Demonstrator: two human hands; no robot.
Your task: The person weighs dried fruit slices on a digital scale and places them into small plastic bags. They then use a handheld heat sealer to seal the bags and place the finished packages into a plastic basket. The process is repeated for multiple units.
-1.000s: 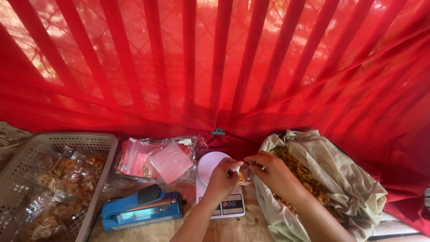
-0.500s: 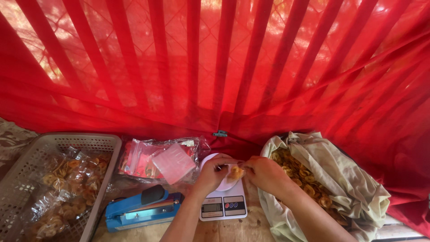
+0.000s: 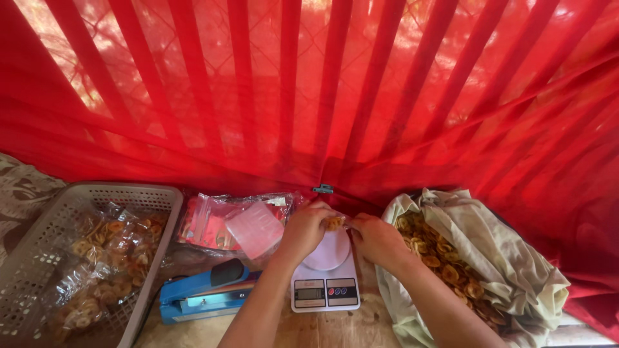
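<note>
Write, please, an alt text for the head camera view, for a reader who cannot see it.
Two bare hands, left hand and right hand, hold a small bag of chips over a white kitchen scale. To the right lies an open sack of chips; to the left lie a blue heat sealer, empty pouches and a grey basket of filled bags, before a red curtain.

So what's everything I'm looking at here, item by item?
small bag of chips: one, clear with golden chips, held over the scale
kitchen scale: one, white, front centre
heat sealer: one, blue, left of the scale
empty pouches: a stack, clear and pinkish, behind the sealer
basket: one, grey plastic, far left, holding filled chip bags
cloth sack: one, pale, right, open with loose chips
curtain: red, sheer, across the back
left hand: pinching the small bag
right hand: pinching its other side
</note>
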